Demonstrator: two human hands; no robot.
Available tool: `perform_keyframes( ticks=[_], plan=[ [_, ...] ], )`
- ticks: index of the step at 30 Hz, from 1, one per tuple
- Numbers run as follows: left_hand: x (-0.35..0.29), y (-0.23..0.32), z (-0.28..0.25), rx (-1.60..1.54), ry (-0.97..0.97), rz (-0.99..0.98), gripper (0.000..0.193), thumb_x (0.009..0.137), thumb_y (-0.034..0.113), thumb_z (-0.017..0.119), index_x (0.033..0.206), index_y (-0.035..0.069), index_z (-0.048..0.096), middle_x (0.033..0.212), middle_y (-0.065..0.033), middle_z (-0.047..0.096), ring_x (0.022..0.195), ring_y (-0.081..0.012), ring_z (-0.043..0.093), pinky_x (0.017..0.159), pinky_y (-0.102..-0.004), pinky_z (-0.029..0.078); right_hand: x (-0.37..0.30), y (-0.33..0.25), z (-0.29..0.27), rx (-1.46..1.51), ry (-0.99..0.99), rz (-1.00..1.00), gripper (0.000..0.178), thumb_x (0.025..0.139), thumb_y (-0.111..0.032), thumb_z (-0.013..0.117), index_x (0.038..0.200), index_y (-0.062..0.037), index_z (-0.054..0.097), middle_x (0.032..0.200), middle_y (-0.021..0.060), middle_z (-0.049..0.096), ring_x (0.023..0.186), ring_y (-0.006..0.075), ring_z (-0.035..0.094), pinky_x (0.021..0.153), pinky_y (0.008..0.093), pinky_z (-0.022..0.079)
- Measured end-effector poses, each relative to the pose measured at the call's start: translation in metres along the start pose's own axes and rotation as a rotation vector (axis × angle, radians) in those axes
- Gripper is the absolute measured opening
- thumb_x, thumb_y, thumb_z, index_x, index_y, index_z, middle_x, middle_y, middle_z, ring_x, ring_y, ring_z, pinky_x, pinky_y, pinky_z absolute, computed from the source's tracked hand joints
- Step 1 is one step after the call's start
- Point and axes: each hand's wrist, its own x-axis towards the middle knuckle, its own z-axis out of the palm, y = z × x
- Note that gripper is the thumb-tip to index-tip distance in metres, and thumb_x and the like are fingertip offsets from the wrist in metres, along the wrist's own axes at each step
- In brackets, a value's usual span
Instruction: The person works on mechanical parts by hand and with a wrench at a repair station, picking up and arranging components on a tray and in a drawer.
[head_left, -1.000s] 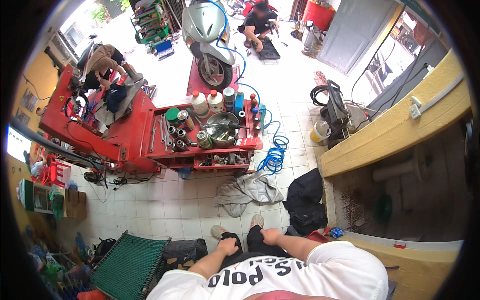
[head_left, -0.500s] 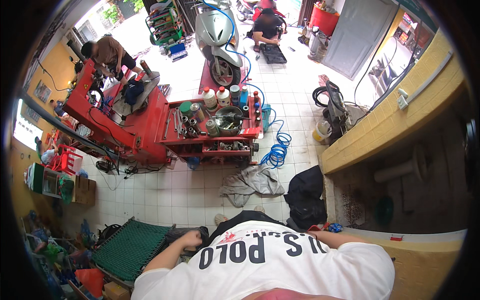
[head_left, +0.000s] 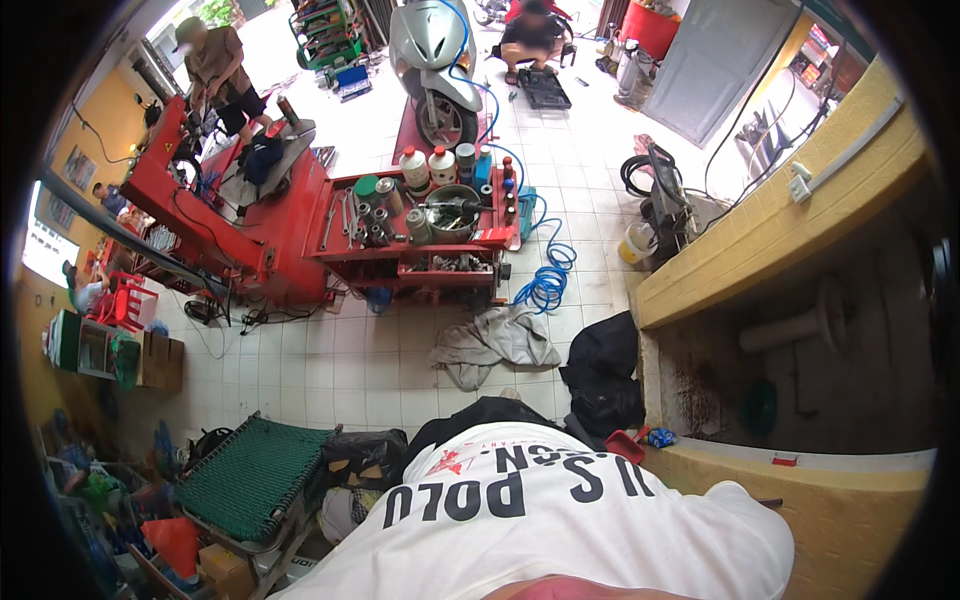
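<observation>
Neither of my hands shows now; both arms are hidden by my white T-shirt (head_left: 560,530). By my left side lie a black plastic bag (head_left: 362,455) and a folding cot with green woven webbing (head_left: 255,485). On my right, a red plastic thing (head_left: 626,444) and a small blue bundle (head_left: 661,437) rest by the low yellow wall. In front of my feet a grey cloth (head_left: 497,345) is crumpled on the tiles, with a black cloth or bag (head_left: 604,375) to its right.
A red tool cart (head_left: 340,270) holds spanners, bottles and a metal bowl. Behind it stands a silver scooter (head_left: 435,60). Blue hose (head_left: 547,288) coils on the floor. One person (head_left: 215,70) stands at the far left; another (head_left: 532,40) sits at the back.
My left hand and forearm have dropped out of view, and so has the right arm. My view has shifted slightly. The person at the left has straightened up.
</observation>
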Motion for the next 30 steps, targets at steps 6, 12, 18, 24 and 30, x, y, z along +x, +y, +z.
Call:
perform_keyframes(
  ticks=[6, 12, 18, 24, 30],
  plan=[
    [0.008, -0.016, 0.002, -0.081, 0.048, 0.036, 0.043, 0.077, 0.035, 0.074, 0.102, 0.001, 0.074, 0.105, -0.0245, 0.074, 0.099, -0.0368, 0.071, 0.087, -0.0467, 0.056, -0.005, -0.025, 0.012, -0.017, 0.074, 0.011, 0.047, 0.078, -0.043, 0.077, 0.1, -0.0019, 0.079, 0.095, 0.0211, 0.077, 0.087, 0.0333, 0.074, 0.079, 0.0456, 0.058],
    [0.017, -0.061, 0.009, -0.162, 0.057, 0.008, 0.045, 0.077, 0.035, 0.073, 0.106, 0.0, 0.073, 0.109, -0.0252, 0.073, 0.102, -0.0377, 0.071, 0.089, -0.0469, 0.056, -0.01, -0.062, 0.011, -0.085, 0.096, 0.038, 0.047, 0.077, -0.042, 0.077, 0.098, -0.0011, 0.079, 0.095, 0.0216, 0.077, 0.087, 0.0335, 0.075, 0.079, 0.0456, 0.059],
    [0.0, -0.098, 0.016, -0.253, 0.119, -0.06, 0.048, 0.077, 0.036, 0.072, 0.109, 0.0, 0.073, 0.113, -0.0259, 0.072, 0.105, -0.0385, 0.071, 0.092, -0.0471, 0.056, 0.01, -0.107, -0.018, -0.186, 0.09, 0.007, 0.046, 0.076, -0.042, 0.077, 0.097, -0.0003, 0.08, 0.096, 0.0222, 0.077, 0.087, 0.0337, 0.075, 0.079, 0.0457, 0.059],
    [-0.033, -0.105, 0.04, -0.29, 0.126, -0.162, 0.05, 0.077, 0.036, 0.071, 0.113, 0.0, 0.073, 0.116, -0.0266, 0.072, 0.109, -0.0394, 0.07, 0.094, -0.0473, 0.055, 0.03, -0.128, -0.06, -0.25, 0.06, -0.043, 0.046, 0.076, -0.041, 0.078, 0.096, 0.0005, 0.08, 0.096, 0.0228, 0.077, 0.087, 0.0339, 0.076, 0.079, 0.0457, 0.059],
    [-0.035, -0.044, 0.049, -0.243, 0.131, -0.189, 0.053, 0.078, 0.036, 0.071, 0.116, 0.0, 0.073, 0.12, -0.0273, 0.071, 0.112, -0.0402, 0.07, 0.097, -0.0475, 0.055, 0.041, -0.093, -0.117, -0.274, -0.021, -0.043, 0.046, 0.075, -0.04, 0.078, 0.095, 0.0013, 0.081, 0.096, 0.0233, 0.078, 0.086, 0.0341, 0.076, 0.079, 0.0458, 0.06]
  ],
)
